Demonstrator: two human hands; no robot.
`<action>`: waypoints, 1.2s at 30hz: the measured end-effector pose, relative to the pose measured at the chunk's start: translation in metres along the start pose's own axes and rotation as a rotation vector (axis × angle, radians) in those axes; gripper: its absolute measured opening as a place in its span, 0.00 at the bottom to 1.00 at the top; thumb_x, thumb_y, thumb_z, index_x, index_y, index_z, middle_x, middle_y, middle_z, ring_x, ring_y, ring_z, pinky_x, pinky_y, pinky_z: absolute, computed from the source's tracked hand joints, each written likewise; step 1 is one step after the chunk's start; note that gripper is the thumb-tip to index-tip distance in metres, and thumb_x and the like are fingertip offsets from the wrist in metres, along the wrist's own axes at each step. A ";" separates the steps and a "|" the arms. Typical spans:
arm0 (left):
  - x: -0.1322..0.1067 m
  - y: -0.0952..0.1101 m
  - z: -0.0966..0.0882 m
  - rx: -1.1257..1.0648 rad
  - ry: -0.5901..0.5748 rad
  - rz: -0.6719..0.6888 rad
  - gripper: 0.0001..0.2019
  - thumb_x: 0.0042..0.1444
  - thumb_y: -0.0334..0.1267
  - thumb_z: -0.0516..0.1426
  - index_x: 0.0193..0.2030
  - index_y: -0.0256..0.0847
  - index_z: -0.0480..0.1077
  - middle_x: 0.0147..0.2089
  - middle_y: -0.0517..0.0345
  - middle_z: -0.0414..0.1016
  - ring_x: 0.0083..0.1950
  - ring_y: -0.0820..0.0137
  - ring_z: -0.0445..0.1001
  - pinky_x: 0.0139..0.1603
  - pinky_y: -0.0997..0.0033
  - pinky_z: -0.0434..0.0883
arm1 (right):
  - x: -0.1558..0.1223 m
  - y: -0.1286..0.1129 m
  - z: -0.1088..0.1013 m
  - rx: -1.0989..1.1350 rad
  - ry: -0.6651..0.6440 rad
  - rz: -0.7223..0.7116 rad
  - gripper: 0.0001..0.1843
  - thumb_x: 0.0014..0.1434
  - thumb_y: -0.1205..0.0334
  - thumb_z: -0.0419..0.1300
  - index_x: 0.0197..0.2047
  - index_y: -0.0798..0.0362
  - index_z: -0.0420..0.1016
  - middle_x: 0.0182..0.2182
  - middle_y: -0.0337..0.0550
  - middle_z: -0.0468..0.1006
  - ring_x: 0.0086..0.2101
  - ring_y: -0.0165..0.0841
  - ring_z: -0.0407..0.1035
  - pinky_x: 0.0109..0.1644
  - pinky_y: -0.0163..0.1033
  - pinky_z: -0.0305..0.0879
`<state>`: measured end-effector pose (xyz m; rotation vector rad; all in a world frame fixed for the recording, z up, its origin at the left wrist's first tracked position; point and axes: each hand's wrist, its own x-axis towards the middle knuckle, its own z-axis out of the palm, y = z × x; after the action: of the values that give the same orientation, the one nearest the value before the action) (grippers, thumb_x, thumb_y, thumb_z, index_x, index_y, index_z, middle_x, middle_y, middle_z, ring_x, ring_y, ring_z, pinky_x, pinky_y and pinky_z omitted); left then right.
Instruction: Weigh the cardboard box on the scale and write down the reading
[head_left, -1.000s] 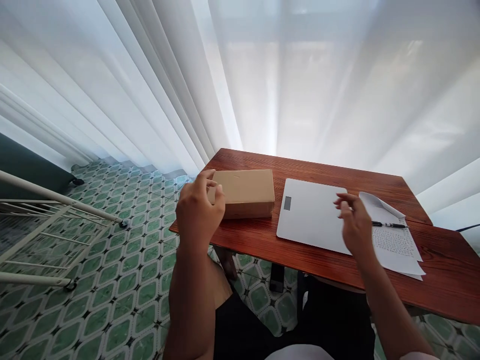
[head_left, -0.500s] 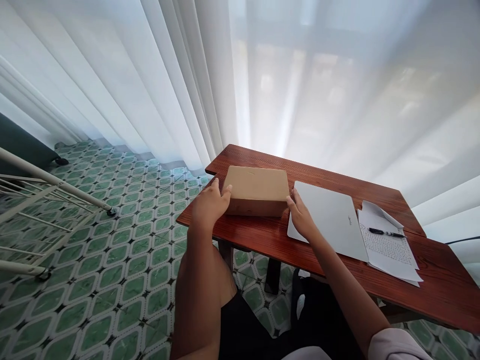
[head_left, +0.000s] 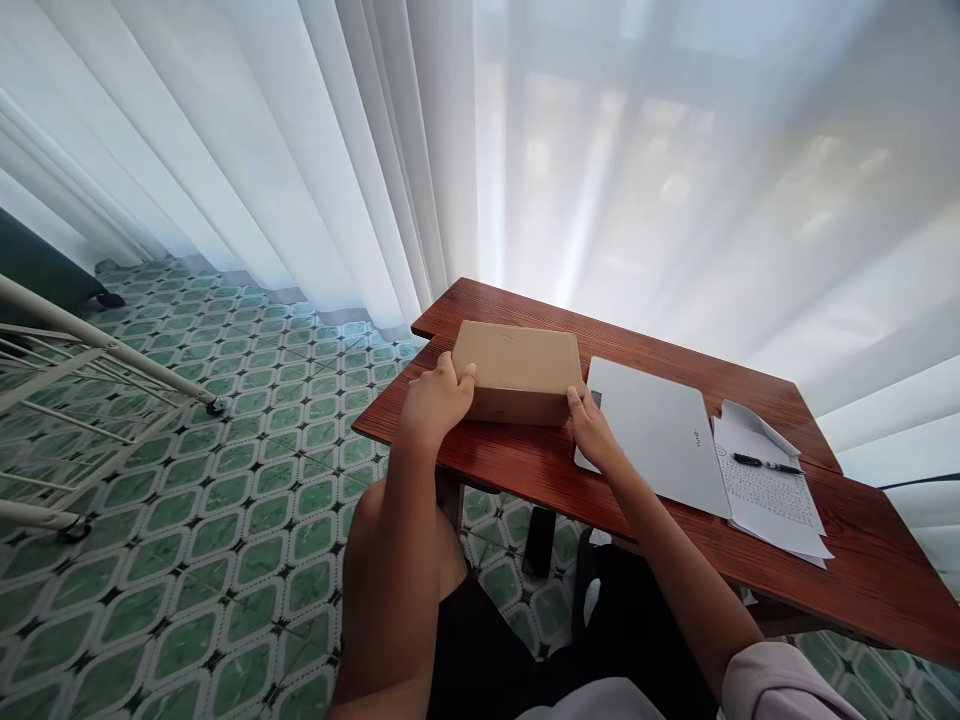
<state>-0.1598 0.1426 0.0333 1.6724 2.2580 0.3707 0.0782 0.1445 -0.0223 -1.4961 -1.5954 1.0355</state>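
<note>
A closed brown cardboard box (head_left: 517, 366) lies flat near the left end of a red-brown wooden table (head_left: 525, 465). My left hand (head_left: 433, 402) grips the box's left near corner, thumb on top. My right hand (head_left: 592, 428) holds the box's right near corner, fingers pressed against its side. Both hands are closed on the box, which rests on the tabletop.
A white flat scale (head_left: 660, 434) lies right of the box. Further right are printed papers (head_left: 772, 490) with a black pen (head_left: 766, 465) on top. White curtains (head_left: 525, 150) hang behind. A white metal rack (head_left: 82, 380) stands on the green tiled floor (head_left: 225, 500) at left.
My right hand left the scale and papers and came over to the box's right corner. My left hand shifted down to grip the left corner. The view turned slightly left.
</note>
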 end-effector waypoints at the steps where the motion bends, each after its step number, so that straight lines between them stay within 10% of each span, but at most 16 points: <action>1: 0.000 0.001 0.000 0.001 0.003 0.001 0.34 0.68 0.51 0.40 0.73 0.29 0.55 0.62 0.31 0.74 0.63 0.44 0.73 0.63 0.48 0.67 | 0.000 0.000 0.001 0.006 0.002 0.000 0.42 0.67 0.35 0.41 0.76 0.51 0.52 0.72 0.45 0.57 0.71 0.42 0.52 0.77 0.52 0.45; 19: -0.009 0.013 -0.004 -0.052 0.135 0.059 0.31 0.66 0.49 0.42 0.66 0.30 0.64 0.57 0.29 0.76 0.59 0.39 0.74 0.61 0.42 0.66 | -0.004 -0.003 -0.007 0.050 0.081 -0.041 0.37 0.68 0.39 0.42 0.72 0.51 0.58 0.67 0.48 0.66 0.67 0.45 0.59 0.73 0.56 0.51; 36: -0.034 0.066 0.010 -0.423 0.253 0.279 0.28 0.66 0.52 0.46 0.67 0.44 0.69 0.63 0.47 0.75 0.64 0.45 0.73 0.65 0.42 0.66 | -0.038 0.001 -0.085 0.078 0.281 -0.057 0.35 0.70 0.39 0.43 0.73 0.47 0.59 0.67 0.45 0.67 0.66 0.44 0.60 0.72 0.55 0.53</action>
<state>-0.0883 0.1290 0.0520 1.7789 1.9163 1.0968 0.1583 0.1141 0.0150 -1.4634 -1.3759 0.8060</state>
